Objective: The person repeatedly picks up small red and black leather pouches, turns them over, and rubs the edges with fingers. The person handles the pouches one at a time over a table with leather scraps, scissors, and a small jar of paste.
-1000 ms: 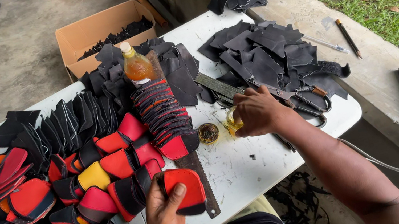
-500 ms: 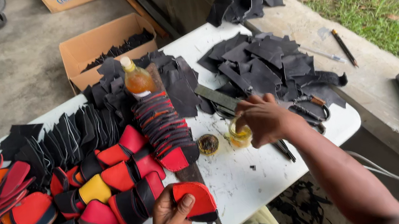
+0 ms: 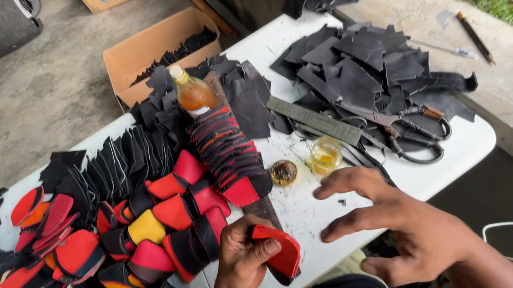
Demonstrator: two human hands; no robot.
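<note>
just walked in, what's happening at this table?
A person at a white table works with cut material pieces. The left hand grips a red curved piece with black edging, lifted off the table. The right hand hovers open, fingers spread, holding nothing, near a small glass of yellowish liquid. Rows of red, orange and black pieces cover the left side; black cut pieces and scissors lie on the right.

Soft even daylight, faint shadows, sharp focus, mild wide-angle edge distortion.
</note>
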